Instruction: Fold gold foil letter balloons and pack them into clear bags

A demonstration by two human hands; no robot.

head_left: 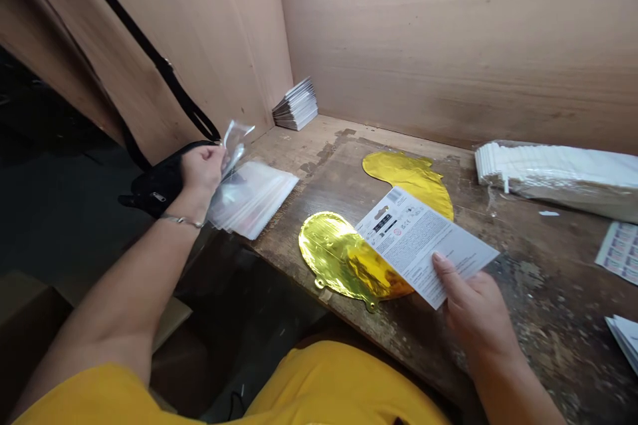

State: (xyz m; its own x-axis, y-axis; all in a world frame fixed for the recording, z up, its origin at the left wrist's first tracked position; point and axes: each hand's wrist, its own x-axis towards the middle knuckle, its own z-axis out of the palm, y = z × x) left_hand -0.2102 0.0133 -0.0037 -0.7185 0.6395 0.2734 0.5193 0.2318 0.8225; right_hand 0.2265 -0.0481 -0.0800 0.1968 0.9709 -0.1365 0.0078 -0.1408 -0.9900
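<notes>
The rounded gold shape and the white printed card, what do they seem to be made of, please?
The rounded gold shape looks like glossy foil, with mirror-like glare and creases. The white printed card seems smooth cardboard, flat and crisp-edged.

Soft, moderate light, apparently from above, spreads evenly over the wooden walls (448,40), while the space beneath the table (548,319) and the far left side sink into near-black shadow, leaving the cardboard box (24,319) barely readable. Strong white glare breaks across the front gold foil (326,246), and the clear plastic bag (236,139) glints. Motion blur softens that bag and the left hand (202,169). The card (421,242) looks fairly sharp, though its smallest print is unreadable. Wide-angle distortion stretches the edges.
</notes>
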